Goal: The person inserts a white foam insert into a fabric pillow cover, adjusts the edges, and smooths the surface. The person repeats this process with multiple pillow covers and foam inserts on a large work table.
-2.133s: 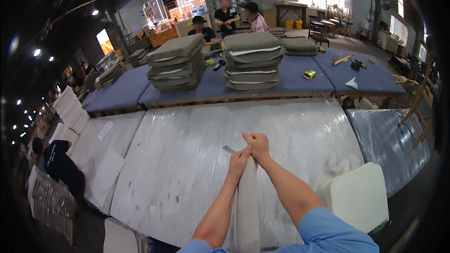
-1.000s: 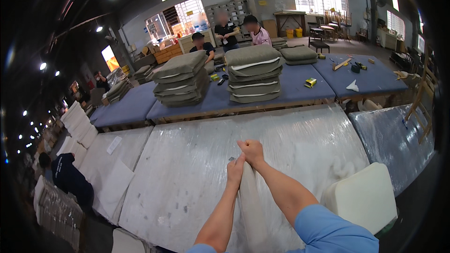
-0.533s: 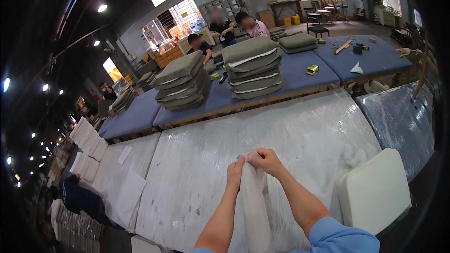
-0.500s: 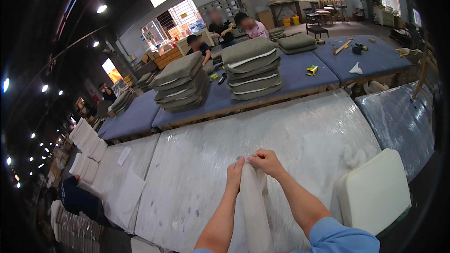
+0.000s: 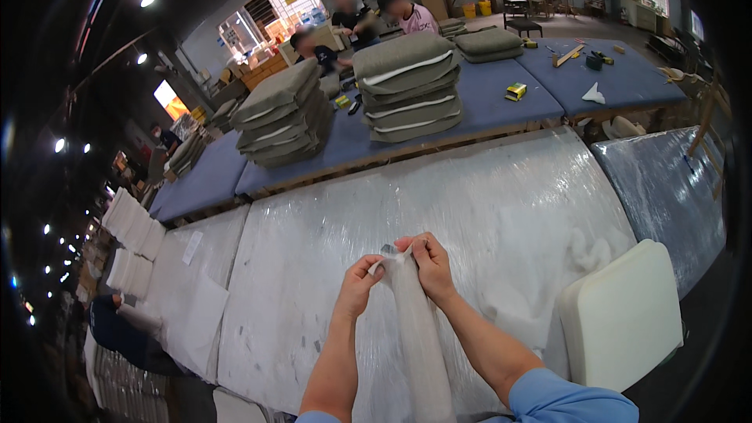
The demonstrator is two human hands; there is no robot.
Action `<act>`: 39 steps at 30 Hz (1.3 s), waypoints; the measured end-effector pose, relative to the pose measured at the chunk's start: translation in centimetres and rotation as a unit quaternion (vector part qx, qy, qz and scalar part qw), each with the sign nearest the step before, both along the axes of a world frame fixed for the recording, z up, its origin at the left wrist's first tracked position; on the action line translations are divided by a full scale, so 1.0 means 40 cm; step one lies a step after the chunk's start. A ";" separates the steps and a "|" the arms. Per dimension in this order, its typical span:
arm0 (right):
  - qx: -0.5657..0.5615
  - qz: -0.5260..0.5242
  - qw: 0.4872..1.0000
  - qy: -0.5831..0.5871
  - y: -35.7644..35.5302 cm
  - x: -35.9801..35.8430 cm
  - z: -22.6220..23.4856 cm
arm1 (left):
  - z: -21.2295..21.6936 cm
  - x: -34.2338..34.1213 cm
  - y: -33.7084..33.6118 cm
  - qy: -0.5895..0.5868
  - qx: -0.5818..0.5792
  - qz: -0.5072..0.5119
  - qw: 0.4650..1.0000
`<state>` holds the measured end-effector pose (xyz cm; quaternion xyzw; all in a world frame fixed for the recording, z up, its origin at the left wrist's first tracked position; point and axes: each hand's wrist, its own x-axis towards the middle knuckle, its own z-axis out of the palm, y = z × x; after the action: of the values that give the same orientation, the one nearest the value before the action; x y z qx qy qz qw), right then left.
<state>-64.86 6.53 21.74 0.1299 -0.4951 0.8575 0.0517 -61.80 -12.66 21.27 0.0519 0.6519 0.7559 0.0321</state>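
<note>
Gripping the top end of a long pale fabric strip [image 5: 419,337], both hands meet over the plastic-covered tabletop [image 5: 486,211]. Left hand [image 5: 360,286] pinches the strip's left corner; right hand [image 5: 429,266] is closed on the right corner, fingers curled over the edge. Strip runs down between the forearms toward the lower edge of the head view. White foam slab [image 5: 623,317] lies near the right forearm, at the tabletop's right side. Beyond, a blue tabletop [image 5: 501,98] carries two stacks of grey cushions [image 5: 407,86], [image 5: 286,113], a small yellow box [image 5: 515,92] and a white paper scrap [image 5: 594,94]. White foam pieces [image 5: 133,227] stand stacked at far left. Other people work behind the stacks, well apart. Nothing lies between the hands and the camera.
</note>
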 end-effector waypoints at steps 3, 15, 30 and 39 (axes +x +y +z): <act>-0.057 0.034 0.998 -0.001 -0.012 -0.008 -0.003 | -0.008 0.003 -0.008 0.032 -0.052 0.046 0.997; 0.090 0.128 0.986 -0.052 -0.012 -0.008 -0.003 | 0.031 -0.013 0.044 0.126 -0.079 0.164 0.975; 0.085 0.059 0.983 -0.149 -0.020 0.036 0.010 | 0.139 -0.195 0.184 0.196 -0.290 0.285 0.892; 0.074 0.099 0.981 -0.149 -0.003 0.037 0.017 | 0.114 -0.216 0.158 0.136 -0.275 0.258 0.916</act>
<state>-63.40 6.40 22.40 0.0522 -0.5443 0.8290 -0.1172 -70.44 -6.33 25.83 -0.0267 0.8227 0.5146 -0.2400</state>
